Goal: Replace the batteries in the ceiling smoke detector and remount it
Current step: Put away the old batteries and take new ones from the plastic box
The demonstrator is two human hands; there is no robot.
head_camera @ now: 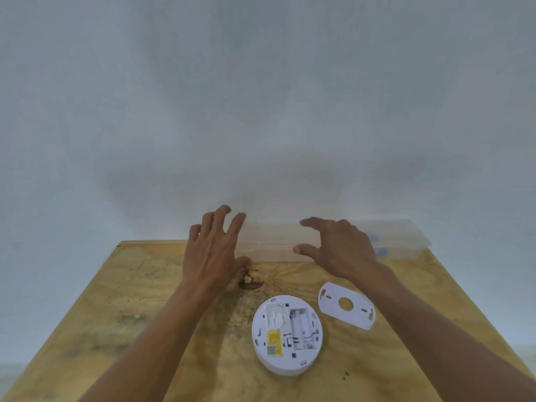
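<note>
A round white smoke detector [287,335] lies back side up on the plywood table [145,300], with its battery compartment uncovered and a yellow label beside it. Whether cells sit in the compartment I cannot tell. To its right lies the white mounting plate [346,305] with a round centre hole. A clear plastic box [327,239] stands along the table's far edge. My left hand [213,248] hovers at the box's left end with fingers spread. My right hand [336,246] is over the box's middle, thumb and fingers spread. Neither hand holds anything.
A dark knot with chipped wood [251,281] marks the table near my left wrist. A plain white wall [261,111] rises right behind the table. The table's left edge runs diagonally towards the lower left corner.
</note>
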